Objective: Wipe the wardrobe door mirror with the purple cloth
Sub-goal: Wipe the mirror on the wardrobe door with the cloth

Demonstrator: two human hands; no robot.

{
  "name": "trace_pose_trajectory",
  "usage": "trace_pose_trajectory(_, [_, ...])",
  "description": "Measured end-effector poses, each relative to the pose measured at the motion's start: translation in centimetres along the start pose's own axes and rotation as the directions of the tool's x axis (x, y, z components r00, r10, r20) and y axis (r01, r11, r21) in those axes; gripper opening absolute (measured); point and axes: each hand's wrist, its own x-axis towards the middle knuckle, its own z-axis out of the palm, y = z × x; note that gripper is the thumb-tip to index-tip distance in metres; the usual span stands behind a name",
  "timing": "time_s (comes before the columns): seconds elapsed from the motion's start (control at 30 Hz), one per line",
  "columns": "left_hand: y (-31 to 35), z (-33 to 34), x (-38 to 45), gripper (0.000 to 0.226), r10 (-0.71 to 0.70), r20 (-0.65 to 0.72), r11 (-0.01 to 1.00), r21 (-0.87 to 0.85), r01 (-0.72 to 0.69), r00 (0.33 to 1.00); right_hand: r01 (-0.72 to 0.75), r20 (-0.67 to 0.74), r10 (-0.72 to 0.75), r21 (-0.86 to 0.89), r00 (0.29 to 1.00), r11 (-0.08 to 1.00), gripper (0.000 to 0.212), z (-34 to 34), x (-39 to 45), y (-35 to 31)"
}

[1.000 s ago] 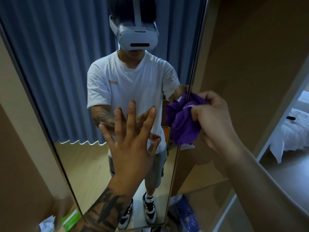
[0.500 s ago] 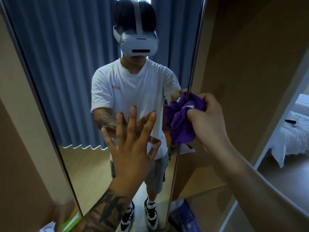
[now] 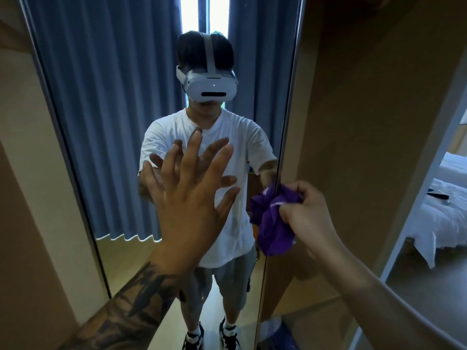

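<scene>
left hand (image 3: 187,198): fingers spread flat against the tall wardrobe door mirror (image 3: 121,137)
right hand (image 3: 307,218): bunched tight around the crumpled purple cloth (image 3: 271,223)
cloth: right at the mirror's right edge

Your right hand (image 3: 307,215) covers part of the purple cloth (image 3: 271,224), so the full grip isn't visible. Can't tell whether cloth touches the mirror (image 3: 106,147) or just its right edge. Your left hand (image 3: 192,198) hides its own contact with the glass. Mirror top cut off by frame.
</scene>
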Motion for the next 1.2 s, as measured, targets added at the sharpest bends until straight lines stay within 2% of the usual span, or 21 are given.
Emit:
trace_pose_trajectory(0.07, [-0.1,-0.4,1.4,0.068,0.021,0.012,0.999,0.035,-0.021,1.000,0.002,-0.008,-0.002,0.007,1.000,1.000,0.036,-0.2,0.5,-0.7])
trace_pose_trajectory(0.2, [0.0,-0.7,4.1,0.069,0.040,0.023,0.997,0.064,-0.042,0.999,0.159,-0.114,-0.150,0.076,0.982,0.984,0.033,-1.1,3.0,-5.9])
trace_pose_trajectory(0.27, [0.2,-0.4,4.8,0.069,0.028,0.028,0.997,0.065,-0.030,0.999,0.196,-0.122,-0.186,0.078,0.975,0.978,0.033,-1.0,3.1,-6.3])
trace_pose_trajectory(0.4, [0.4,0.1,4.7,0.067,0.032,0.020,0.997,0.067,-0.033,0.999,0.108,-0.032,-0.107,0.022,0.994,0.994,0.034,-0.5,1.7,-4.1])
trace_pose_trajectory(0.47, [0.3,0.2,4.7,0.067,0.037,0.004,0.997,0.065,-0.037,0.999,0.107,-0.028,-0.106,0.038,0.994,0.994,0.036,-1.2,2.6,-5.4])
trace_pose_trajectory(0.6, [0.3,0.1,4.7,0.067,0.041,-0.001,0.997,0.062,-0.041,0.999,0.279,-0.066,-0.273,0.105,0.960,0.954,0.039,-2.3,4.3,-9.9])
trace_pose_trajectory(0.67, [0.2,-0.1,4.7,0.068,0.046,0.014,0.997,0.064,-0.047,0.999,0.324,-0.068,-0.320,0.059,0.945,0.944,0.042,-1.7,3.7,-9.3])
trace_pose_trajectory(0.73, [0.1,-0.3,4.8,0.069,0.046,0.030,0.997,0.065,-0.048,0.998,0.297,-0.047,-0.296,0.016,0.954,0.955,0.042,-1.3,2.8,-7.4])
trace_pose_trajectory(0.83, [0.2,-0.4,5.0,0.069,0.052,0.044,0.995,0.086,-0.056,0.998,0.215,-0.021,-0.214,0.047,0.977,0.975,0.038,-1.7,3.1,-7.4])
trace_pose_trajectory(0.93, [0.4,0.0,4.9,0.068,0.044,0.015,0.997,0.056,-0.044,0.999,0.293,-0.038,-0.292,0.028,0.956,0.956,0.035,-2.5,4.5,-10.2])
trace_pose_trajectory(1.03, [0.7,0.1,4.9,0.068,0.040,0.008,0.998,0.051,-0.040,0.999,0.354,-0.055,-0.353,0.014,0.934,0.935,0.040,-2.1,4.5,-10.6])
trace_pose_trajectory(1.2, [0.4,-0.1,4.7,0.071,0.051,0.037,0.996,0.078,-0.053,0.998,0.224,0.012,-0.223,-0.043,0.975,0.974,0.037,-1.7,3.0,-6.9])
